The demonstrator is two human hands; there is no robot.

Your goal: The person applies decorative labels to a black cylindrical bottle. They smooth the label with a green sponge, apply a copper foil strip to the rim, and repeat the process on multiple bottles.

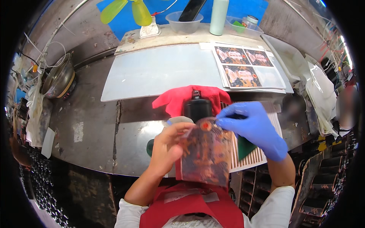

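Observation:
A see-through printed film (207, 161) with dark, orange and red patterns hangs in front of my apron, slightly blurred. My bare left hand (169, 142) grips its upper left edge between thumb and fingers. At the upper right corner, my blue-gloved right hand (253, 125) pinches the same sheet. Just beyond the film, a black bottle (197, 107) stands upright, its lower part hidden. Behind the bottle lies a bright pink cloth (173, 99). Under my right hand is a ribbed white board (275, 125) with a dark green piece (245, 147) on it.
A pale flat board (159, 70) covers the back of the metal table (91, 125), with printed sheets (243, 68) on its right. Behind it stand a fan (149, 29), a plastic bowl (182, 26) and a pale green bottle (219, 17). A metal pot (59, 81) sits far left.

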